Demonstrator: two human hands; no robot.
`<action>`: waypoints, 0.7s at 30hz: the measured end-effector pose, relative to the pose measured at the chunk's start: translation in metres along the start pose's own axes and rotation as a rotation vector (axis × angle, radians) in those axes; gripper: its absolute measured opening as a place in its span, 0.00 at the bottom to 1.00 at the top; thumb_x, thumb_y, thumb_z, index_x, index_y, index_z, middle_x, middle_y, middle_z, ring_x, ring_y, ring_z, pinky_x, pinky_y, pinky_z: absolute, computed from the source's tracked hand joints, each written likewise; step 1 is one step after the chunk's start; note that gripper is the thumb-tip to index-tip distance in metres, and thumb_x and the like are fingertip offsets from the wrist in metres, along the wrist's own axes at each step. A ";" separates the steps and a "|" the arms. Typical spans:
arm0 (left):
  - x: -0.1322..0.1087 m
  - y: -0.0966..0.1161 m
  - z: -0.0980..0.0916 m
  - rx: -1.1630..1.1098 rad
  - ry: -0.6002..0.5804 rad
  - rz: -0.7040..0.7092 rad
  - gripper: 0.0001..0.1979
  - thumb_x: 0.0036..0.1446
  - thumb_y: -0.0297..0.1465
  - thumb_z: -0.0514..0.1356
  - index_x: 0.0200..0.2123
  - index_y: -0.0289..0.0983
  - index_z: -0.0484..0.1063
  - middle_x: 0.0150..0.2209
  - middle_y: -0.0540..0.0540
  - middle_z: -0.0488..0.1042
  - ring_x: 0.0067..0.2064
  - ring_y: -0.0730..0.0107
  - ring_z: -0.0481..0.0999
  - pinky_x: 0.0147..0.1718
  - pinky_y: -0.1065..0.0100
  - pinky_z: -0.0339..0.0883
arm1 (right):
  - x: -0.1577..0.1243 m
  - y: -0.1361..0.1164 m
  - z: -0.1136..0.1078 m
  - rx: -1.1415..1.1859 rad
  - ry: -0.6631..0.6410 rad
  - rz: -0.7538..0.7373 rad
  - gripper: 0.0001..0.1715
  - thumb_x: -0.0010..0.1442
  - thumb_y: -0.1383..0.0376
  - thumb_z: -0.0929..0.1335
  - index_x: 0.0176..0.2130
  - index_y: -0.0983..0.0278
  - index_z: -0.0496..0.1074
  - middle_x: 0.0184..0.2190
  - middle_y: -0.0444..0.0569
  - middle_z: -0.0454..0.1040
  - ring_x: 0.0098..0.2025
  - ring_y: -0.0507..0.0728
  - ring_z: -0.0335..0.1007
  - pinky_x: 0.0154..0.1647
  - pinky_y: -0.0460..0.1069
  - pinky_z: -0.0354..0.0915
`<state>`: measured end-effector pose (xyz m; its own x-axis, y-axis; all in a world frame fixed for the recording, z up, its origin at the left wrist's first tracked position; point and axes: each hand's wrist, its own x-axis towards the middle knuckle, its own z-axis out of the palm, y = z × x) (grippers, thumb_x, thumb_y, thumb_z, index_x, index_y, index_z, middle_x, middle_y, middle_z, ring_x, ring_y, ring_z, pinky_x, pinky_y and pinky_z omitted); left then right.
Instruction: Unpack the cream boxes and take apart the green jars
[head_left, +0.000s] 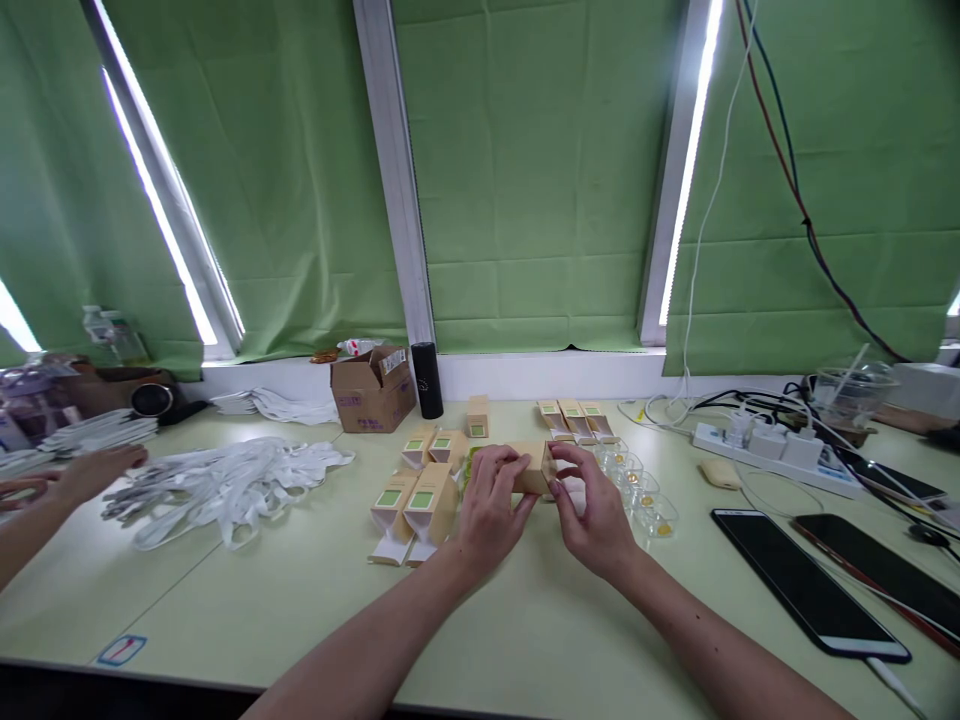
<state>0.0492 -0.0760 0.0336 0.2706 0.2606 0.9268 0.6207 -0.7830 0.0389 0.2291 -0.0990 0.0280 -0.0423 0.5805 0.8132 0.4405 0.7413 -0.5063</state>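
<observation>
A small kraft-paper box (531, 472) is held between my two hands above the table. My left hand (491, 505) grips its left side, fingers over the top and thumb below. My right hand (589, 510) pinches the right end near its flap. Left of my left hand lie several kraft boxes (433, 500) with green labels, the nearest with white-lined flaps open towards me. Something green (470, 466) shows partly behind my left hand. Beyond my right hand are several clear plastic containers (643, 488) with yellow bits in them. What the held box contains is hidden.
Behind stand a single kraft box (478, 416), more kraft boxes (577, 422), a carton (373, 390) and a black cylinder (427, 381). Left, another person's hand (94, 475) is by white straps (240, 485). Right are a power strip (776, 460) and phones (806, 580).
</observation>
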 end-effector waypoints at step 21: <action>-0.003 -0.004 0.001 0.121 -0.209 0.069 0.23 0.61 0.24 0.64 0.59 0.38 0.66 0.51 0.37 0.72 0.55 0.52 0.74 0.50 0.52 0.76 | -0.002 0.005 0.001 -0.130 -0.125 0.000 0.32 0.67 0.70 0.63 0.67 0.58 0.51 0.56 0.60 0.71 0.51 0.65 0.77 0.48 0.62 0.79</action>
<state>0.0471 -0.0732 0.0303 0.4535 0.3296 0.8281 0.6755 -0.7332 -0.0782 0.2306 -0.0966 0.0239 -0.1493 0.6241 0.7669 0.5524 0.6960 -0.4588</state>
